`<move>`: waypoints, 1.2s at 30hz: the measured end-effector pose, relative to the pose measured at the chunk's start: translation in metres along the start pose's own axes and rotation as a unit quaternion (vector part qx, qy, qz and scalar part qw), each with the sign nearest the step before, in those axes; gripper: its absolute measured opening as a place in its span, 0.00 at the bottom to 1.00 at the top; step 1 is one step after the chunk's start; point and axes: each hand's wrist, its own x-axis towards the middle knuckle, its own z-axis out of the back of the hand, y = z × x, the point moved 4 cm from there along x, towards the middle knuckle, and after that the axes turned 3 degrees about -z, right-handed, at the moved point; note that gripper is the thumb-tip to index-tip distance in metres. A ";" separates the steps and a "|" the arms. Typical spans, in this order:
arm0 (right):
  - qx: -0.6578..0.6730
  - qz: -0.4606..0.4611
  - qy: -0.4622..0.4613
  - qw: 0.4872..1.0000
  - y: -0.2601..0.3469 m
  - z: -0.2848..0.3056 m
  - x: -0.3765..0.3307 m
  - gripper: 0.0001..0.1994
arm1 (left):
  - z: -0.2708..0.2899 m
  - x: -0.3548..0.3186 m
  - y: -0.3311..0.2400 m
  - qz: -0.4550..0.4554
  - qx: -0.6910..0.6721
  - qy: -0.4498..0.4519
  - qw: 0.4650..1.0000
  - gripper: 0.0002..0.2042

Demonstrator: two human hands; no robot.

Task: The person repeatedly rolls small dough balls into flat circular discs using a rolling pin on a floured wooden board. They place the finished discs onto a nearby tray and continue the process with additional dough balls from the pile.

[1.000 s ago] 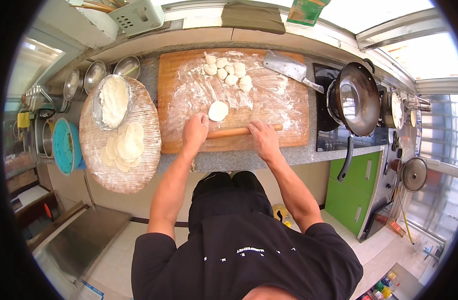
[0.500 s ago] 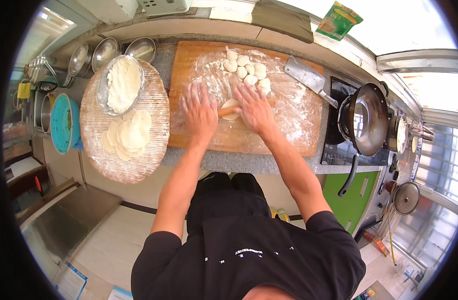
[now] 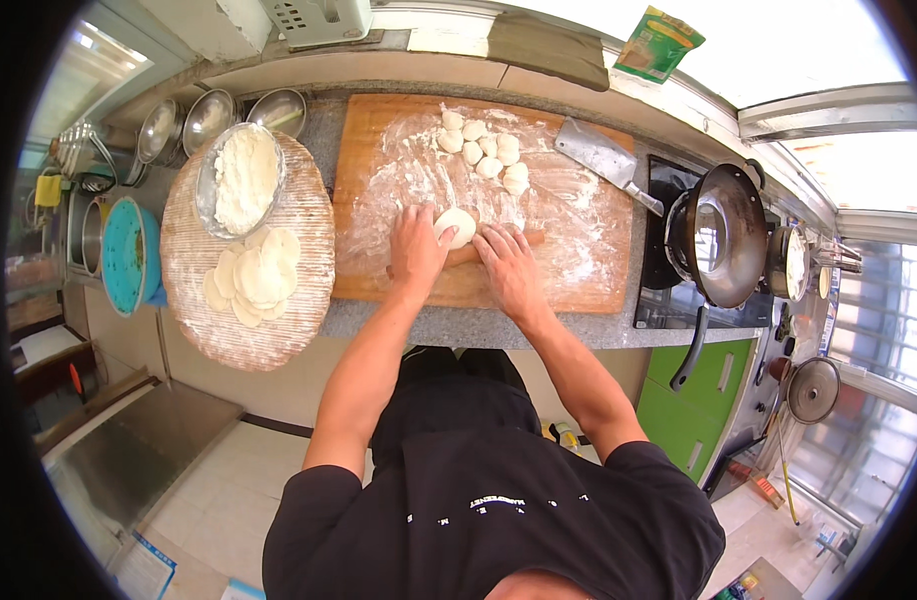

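On the floured wooden board (image 3: 579,285) lies a flat round dough wrapper (image 3: 457,226). A wooden rolling pin (image 3: 463,257) lies crosswise along its near edge. My left hand (image 3: 417,250) is over the pin's left part, fingers bent forward, its thumb touching the wrapper's left edge. My right hand (image 3: 512,268) is closed over the right part of the pin, fingertips close to the wrapper's right side. The palms hide parts of the pin. Several small dough pieces (image 3: 489,148) sit in a cluster farther back.
At left, a round ridged board (image 3: 214,335) bears a bowl of flour (image 3: 247,180) and stacked wrappers (image 3: 264,275). A cleaver (image 3: 601,155) lies at the board's back right. Beyond stands a wok (image 3: 724,235) with its handle toward me. A turquoise basin (image 3: 129,255) is far left.
The rolling pin has come nearer to me, off the wrapper's middle. Both hands drew back with it, and their outstretched fingers are now bent. The wrapper shows more fully.
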 end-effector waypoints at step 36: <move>0.080 -0.023 -0.061 0.995 -0.026 -0.001 -0.033 0.16 | 0.175 -0.081 0.063 0.056 -0.141 -0.344 0.927 0.15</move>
